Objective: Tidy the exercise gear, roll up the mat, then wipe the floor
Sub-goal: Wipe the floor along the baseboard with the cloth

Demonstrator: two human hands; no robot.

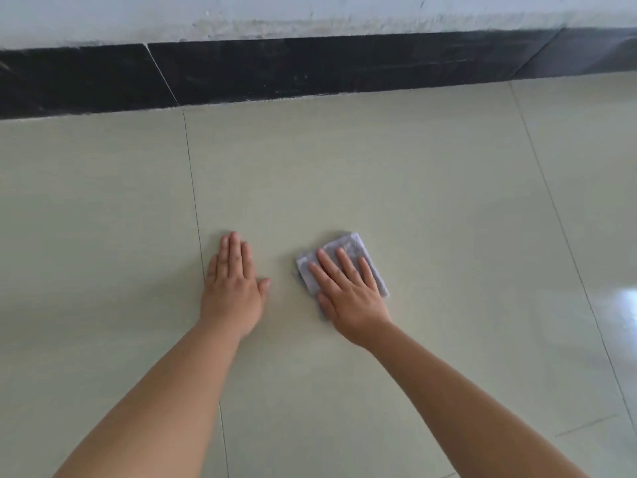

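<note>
Both our forearms reach up from the bottom edge toward the cloth (344,262), which is the one thing here to steer by. Our right hand (348,294) lies flat on top of the cloth, fingers spread and straight, pressing it to the floor (344,167) rather than clutching it; nothing is pinched. Our left hand (232,288) rests just left of the cloth, palm down and open on the bare tile, holding nothing, only bracing us. Beyond the cloth a dark skirting (310,70) runs along the foot of the wall (310,12). Neither mat nor exercise gear is in view, so we judge we are at the wiping step.

What could go wrong: with only a flat palm on it, the folded cloth may slip out or bunch under a quick stroke, leaving streaks. Tile well right of the cloth shines, perhaps wet, though the glare may be mere daylight; if it is damp, our bracing hand could slide as we lean. A long push away from us could knock our knuckles on the skirting.

We can read no brand, label or writing on anything.
</note>
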